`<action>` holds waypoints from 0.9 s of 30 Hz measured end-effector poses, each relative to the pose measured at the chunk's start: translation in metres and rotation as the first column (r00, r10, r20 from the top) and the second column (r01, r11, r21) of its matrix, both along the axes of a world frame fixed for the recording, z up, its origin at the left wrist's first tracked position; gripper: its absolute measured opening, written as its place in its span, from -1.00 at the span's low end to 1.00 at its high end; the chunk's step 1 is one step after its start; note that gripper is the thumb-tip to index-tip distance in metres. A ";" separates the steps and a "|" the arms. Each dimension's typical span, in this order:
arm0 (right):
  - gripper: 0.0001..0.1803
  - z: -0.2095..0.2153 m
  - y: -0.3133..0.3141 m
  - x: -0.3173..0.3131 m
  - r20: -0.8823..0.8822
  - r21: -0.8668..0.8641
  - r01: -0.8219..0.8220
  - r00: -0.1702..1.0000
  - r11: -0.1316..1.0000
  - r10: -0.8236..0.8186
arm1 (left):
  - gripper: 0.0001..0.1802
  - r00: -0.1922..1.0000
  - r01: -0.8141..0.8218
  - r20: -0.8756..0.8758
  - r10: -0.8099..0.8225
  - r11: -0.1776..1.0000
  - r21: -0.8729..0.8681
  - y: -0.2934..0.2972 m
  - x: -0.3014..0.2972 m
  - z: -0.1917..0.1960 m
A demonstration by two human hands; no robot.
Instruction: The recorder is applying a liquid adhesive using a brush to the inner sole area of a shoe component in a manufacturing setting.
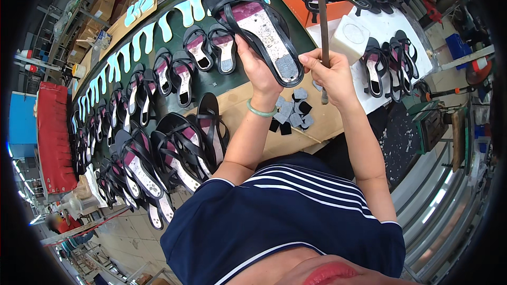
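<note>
A black strappy sandal [272,34] is held up, sole side toward the body, with its footbed showing: white with dark spots and a purple patch. My left hand [259,68] is closed around it from below, near the heel end. On that heel end lies a grey pad [288,69]. My right hand [331,76] grips a long, thin brown stick [322,21] that stands upright through its fist. Its thumb and fingertips are at the sandal's heel edge, by the grey pad; whether they pinch anything else is hidden. Below lie loose grey and black pads [292,111] on cardboard [253,129].
Rows of black sandals [182,79] stand on the dark green table [211,89], more at its near edge [174,153]. Pale strips [163,26] line its far side. At right are a white block-shaped container [350,36], an orange box [296,0] and other sandals [375,68].
</note>
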State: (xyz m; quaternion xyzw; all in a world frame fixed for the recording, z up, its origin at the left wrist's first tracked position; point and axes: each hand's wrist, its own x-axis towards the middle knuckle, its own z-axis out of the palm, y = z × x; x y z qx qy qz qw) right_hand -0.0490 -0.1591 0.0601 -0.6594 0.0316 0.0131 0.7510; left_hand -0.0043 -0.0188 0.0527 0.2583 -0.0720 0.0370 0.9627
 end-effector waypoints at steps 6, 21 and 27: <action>-0.85 -0.011 0.005 -0.001 0.060 -0.027 0.045 0.997 0.999 -0.043 | -0.40 1.000 -0.010 -0.020 0.010 1.000 -0.022 -0.004 0.002 -0.008; -0.72 0.004 -0.014 -0.024 -0.076 0.182 -0.025 0.996 0.983 0.039 | -0.46 0.996 -0.083 0.027 0.081 0.996 0.041 -0.002 0.007 -0.019; -0.81 -0.005 -0.063 -0.037 -0.251 -0.386 -0.117 0.968 0.915 0.018 | -0.44 0.988 -0.154 0.003 0.155 0.988 -0.029 0.016 0.024 -0.029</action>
